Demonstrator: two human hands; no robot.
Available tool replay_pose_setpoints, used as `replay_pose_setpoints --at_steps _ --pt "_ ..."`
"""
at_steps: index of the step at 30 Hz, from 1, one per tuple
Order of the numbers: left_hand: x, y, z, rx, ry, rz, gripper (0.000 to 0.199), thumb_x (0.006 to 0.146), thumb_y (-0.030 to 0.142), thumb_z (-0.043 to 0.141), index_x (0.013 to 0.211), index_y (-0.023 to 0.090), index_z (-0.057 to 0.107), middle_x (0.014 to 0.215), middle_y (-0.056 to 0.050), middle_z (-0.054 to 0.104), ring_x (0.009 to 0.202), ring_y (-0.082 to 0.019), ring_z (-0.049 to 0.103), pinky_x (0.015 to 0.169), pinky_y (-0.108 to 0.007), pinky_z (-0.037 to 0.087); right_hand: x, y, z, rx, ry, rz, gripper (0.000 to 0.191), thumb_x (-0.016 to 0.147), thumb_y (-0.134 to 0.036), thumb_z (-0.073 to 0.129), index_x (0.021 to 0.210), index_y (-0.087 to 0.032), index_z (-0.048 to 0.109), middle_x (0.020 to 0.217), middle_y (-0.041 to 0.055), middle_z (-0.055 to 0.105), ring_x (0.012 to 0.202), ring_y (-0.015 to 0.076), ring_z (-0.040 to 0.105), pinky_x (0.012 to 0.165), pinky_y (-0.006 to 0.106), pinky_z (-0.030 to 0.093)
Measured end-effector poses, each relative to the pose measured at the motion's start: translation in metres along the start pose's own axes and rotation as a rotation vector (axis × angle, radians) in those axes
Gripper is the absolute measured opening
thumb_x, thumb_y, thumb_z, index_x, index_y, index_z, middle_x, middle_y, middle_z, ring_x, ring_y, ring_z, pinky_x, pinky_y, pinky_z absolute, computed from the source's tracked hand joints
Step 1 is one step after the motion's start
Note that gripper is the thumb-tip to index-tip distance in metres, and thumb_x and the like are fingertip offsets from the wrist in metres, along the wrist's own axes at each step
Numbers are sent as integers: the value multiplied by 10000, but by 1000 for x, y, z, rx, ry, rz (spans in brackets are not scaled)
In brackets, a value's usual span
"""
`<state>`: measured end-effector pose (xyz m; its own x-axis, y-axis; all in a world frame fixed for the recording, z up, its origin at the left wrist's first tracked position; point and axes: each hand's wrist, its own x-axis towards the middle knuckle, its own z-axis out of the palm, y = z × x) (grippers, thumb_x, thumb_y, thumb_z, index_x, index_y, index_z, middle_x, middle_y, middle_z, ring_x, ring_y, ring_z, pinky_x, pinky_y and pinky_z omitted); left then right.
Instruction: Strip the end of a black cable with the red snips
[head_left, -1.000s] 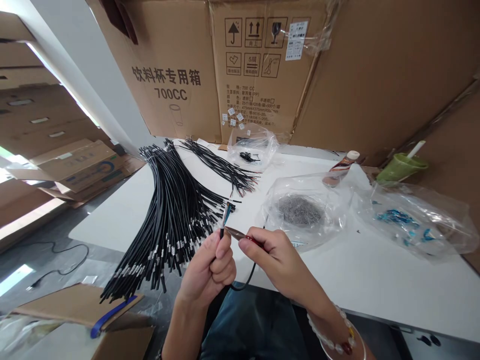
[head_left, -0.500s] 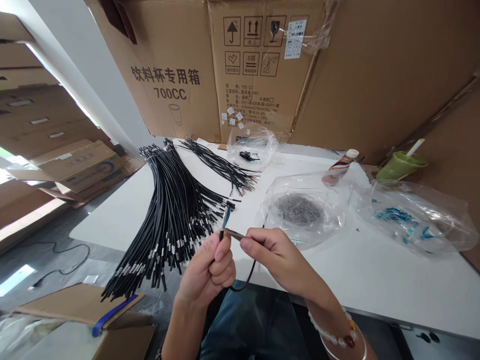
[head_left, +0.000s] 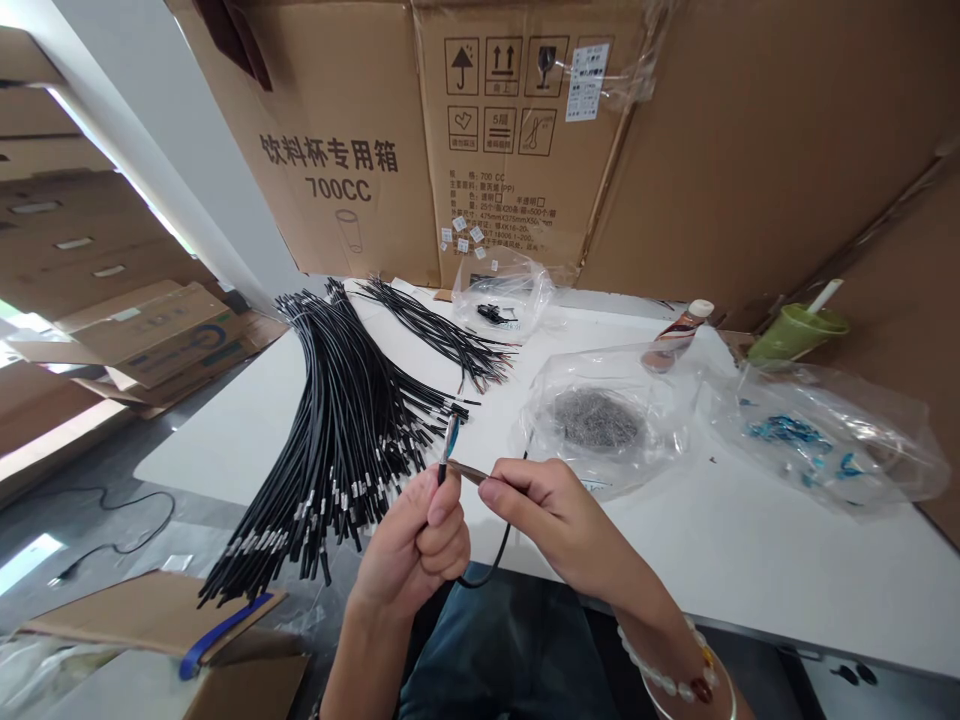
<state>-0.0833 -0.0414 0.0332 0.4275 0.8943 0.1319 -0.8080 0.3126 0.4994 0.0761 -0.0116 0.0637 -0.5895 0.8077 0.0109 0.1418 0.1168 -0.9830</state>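
Observation:
My left hand (head_left: 420,535) is closed around a black cable (head_left: 491,572), whose end points up between thumb and forefinger. At that end, blue and silvery inner parts (head_left: 452,440) show below a small dark tip. In my right hand (head_left: 547,510) is a pair of tweezers (head_left: 469,472), pinched between thumb and forefinger; its thin metal point touches the cable just above my left fingertips. Whether its tips are apart I cannot make out. Left of my hands lies a large bundle of black cables (head_left: 337,410) with silvery bands near their ends.
A smaller bundle of cables (head_left: 435,330) lies further back on the white table (head_left: 750,560). Clear bags hold grey small parts (head_left: 596,420), blue pieces (head_left: 791,435) and black pieces (head_left: 495,314). A bottle (head_left: 675,335), a green cup (head_left: 799,330) and large cardboard boxes (head_left: 510,180) stand behind.
Both hands keep their grip on the cable and the tweezers, nearly in the same place. The whole view has shifted very slightly.

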Motion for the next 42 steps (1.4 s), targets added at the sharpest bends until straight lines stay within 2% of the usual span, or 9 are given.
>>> replay_pose_setpoints --at_steps 6,10,16,20,23,27,30,34,42 --pt "0 -1 -1 -3 -39 -2 349 950 336 477 649 186 383 421 132 127 318 -12 -7 305 -116 107 5 3 1 90 185 -28 468 913 -518 485 611 -205 311 596 -50 252 562 98 258 502 265 217" --pt "1 -2 -1 0 -39 -11 356 959 341 456 650 189 367 434 130 121 319 -13 -12 304 -114 102 19 -7 8 326 306 -67 322 754 -441 703 688 -195 505 602 -51 393 544 86 316 482 241 275" --pt "-1 -2 -5 69 -61 -56 425 945 399 465 620 202 278 403 138 94 293 -14 -28 285 -109 117 37 -15 16 510 232 -98 223 635 -316 798 726 -178 649 664 -14 613 547 77 452 535 228 389" --pt "-5 2 -8 218 -70 -189 482 880 515 526 583 210 301 359 144 103 271 -17 -2 272 -136 111 44 -11 4 529 -16 -163 187 654 -321 802 668 -180 680 572 -28 579 491 68 425 482 218 358" --pt "-8 8 -2 421 7 -245 466 852 536 562 582 195 395 381 129 158 310 -27 62 310 -159 117 48 -15 -22 406 -193 -249 141 698 -305 777 664 -190 704 561 -30 550 499 72 429 472 219 336" --pt "-10 11 15 797 228 -93 346 919 373 535 661 142 541 495 82 269 447 -45 179 430 -173 107 31 -30 -56 50 213 -344 80 796 -278 698 800 -213 743 479 -75 398 448 61 266 429 224 232" --pt "-10 6 24 1428 320 163 256 941 260 479 720 164 570 525 71 354 465 -53 284 471 -183 198 3 -40 -58 -327 268 -382 148 788 -192 691 924 -219 742 536 -70 509 457 64 298 454 226 269" --pt "-6 -4 26 1981 172 419 211 949 186 414 805 190 569 551 68 521 451 -72 461 477 -203 302 -27 -35 -42 -719 294 -467 298 767 -20 498 912 -186 698 658 -45 646 545 97 420 567 243 348" --pt "1 -13 32 2238 76 558 253 960 169 391 771 190 558 515 61 541 406 -105 496 444 -250 313 -41 -22 -47 -857 354 -442 383 712 -2 428 945 -214 645 583 -73 606 529 132 382 586 258 346"
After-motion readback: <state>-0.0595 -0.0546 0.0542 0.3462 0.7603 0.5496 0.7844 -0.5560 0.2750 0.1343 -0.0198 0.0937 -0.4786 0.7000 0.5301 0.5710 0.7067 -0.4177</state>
